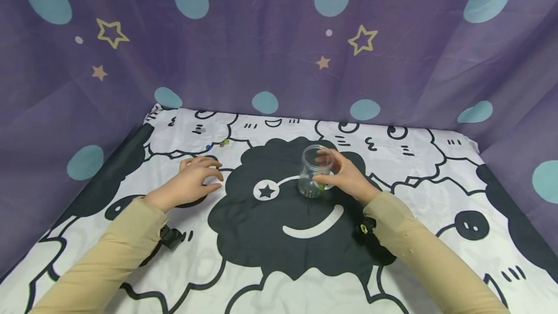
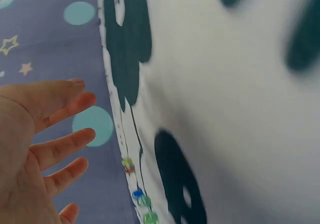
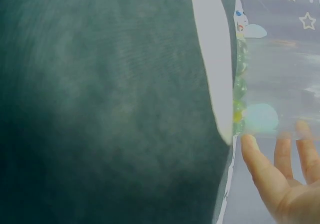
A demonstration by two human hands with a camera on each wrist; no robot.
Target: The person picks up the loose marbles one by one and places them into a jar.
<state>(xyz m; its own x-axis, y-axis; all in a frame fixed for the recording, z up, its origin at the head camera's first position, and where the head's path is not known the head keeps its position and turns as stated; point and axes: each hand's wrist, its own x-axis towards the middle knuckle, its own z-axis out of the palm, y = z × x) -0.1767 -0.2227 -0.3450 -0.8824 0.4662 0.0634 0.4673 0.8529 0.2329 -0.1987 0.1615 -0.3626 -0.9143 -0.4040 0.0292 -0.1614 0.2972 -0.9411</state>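
Note:
A clear jar [image 1: 308, 171] stands on the dark part of the cloth, with several glass marbles [image 3: 240, 87] at its bottom. Around its right side, the right hand [image 1: 344, 174] grips it, thumb in front and fingers behind. To the left of the jar, the left hand [image 1: 193, 183] hovers over the cloth with bent, spread fingers and holds nothing. Beyond the left hand lie loose marbles: a blue marble [image 1: 208, 147], a brownish marble [image 1: 222, 144] and a yellow-green marble [image 1: 226, 141]. More green marbles [image 2: 150, 218] appear in the left wrist view, largely hidden from the head view.
A white cloth [image 1: 244, 275] with black cartoon drawings covers the table. Purple curtains [image 1: 261, 38] with stars and blue dots rise behind it and at both sides. A black wrist camera [image 1: 171, 236] sits under the left sleeve.

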